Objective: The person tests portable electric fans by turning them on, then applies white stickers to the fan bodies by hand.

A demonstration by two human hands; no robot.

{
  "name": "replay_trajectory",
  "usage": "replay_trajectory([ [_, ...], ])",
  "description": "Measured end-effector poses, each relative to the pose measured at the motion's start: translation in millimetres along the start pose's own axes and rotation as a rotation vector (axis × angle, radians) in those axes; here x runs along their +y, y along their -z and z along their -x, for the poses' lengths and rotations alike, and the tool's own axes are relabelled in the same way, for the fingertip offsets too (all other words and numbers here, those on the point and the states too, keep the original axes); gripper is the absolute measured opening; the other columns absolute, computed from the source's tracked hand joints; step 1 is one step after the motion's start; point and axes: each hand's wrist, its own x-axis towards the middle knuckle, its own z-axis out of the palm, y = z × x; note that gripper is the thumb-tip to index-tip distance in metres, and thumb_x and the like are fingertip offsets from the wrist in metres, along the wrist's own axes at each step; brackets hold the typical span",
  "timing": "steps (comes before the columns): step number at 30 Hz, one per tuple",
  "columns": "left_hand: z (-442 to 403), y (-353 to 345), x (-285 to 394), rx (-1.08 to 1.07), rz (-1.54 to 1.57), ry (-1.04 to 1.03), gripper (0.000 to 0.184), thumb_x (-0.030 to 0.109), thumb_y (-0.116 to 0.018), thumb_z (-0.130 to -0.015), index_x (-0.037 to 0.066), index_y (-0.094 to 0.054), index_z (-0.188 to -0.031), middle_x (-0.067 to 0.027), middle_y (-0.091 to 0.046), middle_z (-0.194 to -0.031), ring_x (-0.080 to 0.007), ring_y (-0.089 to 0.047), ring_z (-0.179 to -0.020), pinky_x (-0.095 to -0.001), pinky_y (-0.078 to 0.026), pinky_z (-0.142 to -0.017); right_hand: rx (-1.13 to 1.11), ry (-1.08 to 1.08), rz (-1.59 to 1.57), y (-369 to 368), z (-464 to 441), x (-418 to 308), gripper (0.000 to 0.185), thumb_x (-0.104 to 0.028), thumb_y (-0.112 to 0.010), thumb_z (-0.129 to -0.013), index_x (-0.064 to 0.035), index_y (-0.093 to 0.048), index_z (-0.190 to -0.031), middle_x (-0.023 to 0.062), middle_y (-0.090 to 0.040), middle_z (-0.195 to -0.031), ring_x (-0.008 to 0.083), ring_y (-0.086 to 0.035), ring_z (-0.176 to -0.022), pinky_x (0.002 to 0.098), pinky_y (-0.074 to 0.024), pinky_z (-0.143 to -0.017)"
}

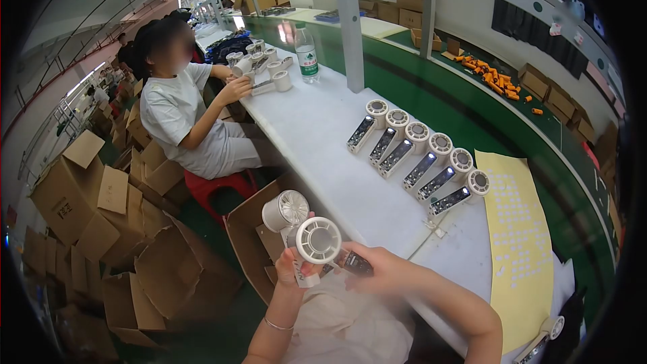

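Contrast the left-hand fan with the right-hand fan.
The left-hand fan shows fine radiating lines; the right-hand fan shows thick ribs around a grey centre. The left one sits partly behind; the right one, in front. Both are white with round heads.

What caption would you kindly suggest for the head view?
Left hand and right hand hold two fans beside a white table where six more lie in a row.

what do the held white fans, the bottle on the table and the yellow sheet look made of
Held white fans: probably moulded plastic, smooth satin, judging by the crisp spokes. Bottle: likely clear, glossy plastic, being see-through. Yellow sheet: perhaps matt paper, thin and dull.
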Motion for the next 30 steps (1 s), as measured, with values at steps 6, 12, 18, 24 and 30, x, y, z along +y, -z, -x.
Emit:
replay_trajectory([
  [6,-6,-14,5,-0.027,-0.327,-0.060,0.094,0.042,-0.074,-0.065,0.001,-0.024,-0.133,-0.0165,-0.050,-0.111,-0.0171,-0.060,-0.080,-0.0223,-0.051,-0.061,0.120,0.013,0.166,-7,3,-10,0.045,-0.021,-0.068,-0.073,-0.0053,-0.048,-0.109,0.0083,-0.060,-0.073,0.0156,-0.057,-0.060,0.0270,-0.0446,-0.057],
  [12,-13,-32,5,-0.019,-0.278,-0.088,0.086,0.031,-0.073,-0.068,0.000,-0.025,-0.131,-0.0183,-0.055,-0.101,-0.0107,-0.047,-0.046,-0.0199,-0.034,-0.033,0.172,-0.034,0.205,-12,4,-15,0.039,-0.023,-0.069,-0.073,-0.0043,-0.046,-0.099,0.0100,-0.056,-0.065,0.0202,-0.056,-0.057,0.0296,-0.0433,-0.055],
  [18,-13,-32,5,-0.013,-0.300,-0.046,0.083,0.037,-0.072,-0.070,0.000,-0.028,-0.129,-0.0137,-0.057,-0.091,-0.0109,-0.049,-0.049,-0.0205,-0.036,-0.035,0.235,-0.002,0.232,-14,5,-20,0.037,-0.023,-0.068,-0.074,-0.0024,-0.047,-0.097,0.0107,-0.056,-0.063,0.0235,-0.057,-0.054,0.0313,-0.0434,-0.052],
  [24,-19,-36,-11,0.321,-0.562,-0.131,0.056,0.041,-0.059,-0.080,0.000,-0.040,-0.113,-0.0104,-0.057,-0.079,-0.0116,-0.054,-0.054,-0.0220,-0.043,-0.042,0.400,-0.023,-0.059,-12,2,-11,0.036,-0.027,-0.067,-0.077,-0.0002,-0.050,-0.094,0.0071,-0.058,-0.064,0.0117,-0.053,-0.041,0.0236,-0.0419,-0.040],
  [30,-26,-28,-19,0.445,-0.580,0.057,0.026,0.030,-0.044,-0.092,0.004,-0.043,-0.096,-0.0068,-0.055,-0.068,-0.0129,-0.055,-0.053,-0.0248,-0.046,-0.045,0.424,-0.165,-0.372,10,0,13,0.040,-0.039,-0.035,-0.093,-0.0021,-0.051,-0.091,0.0043,-0.056,-0.063,0.0085,-0.051,-0.043,0.0205,-0.0403,-0.038],
])
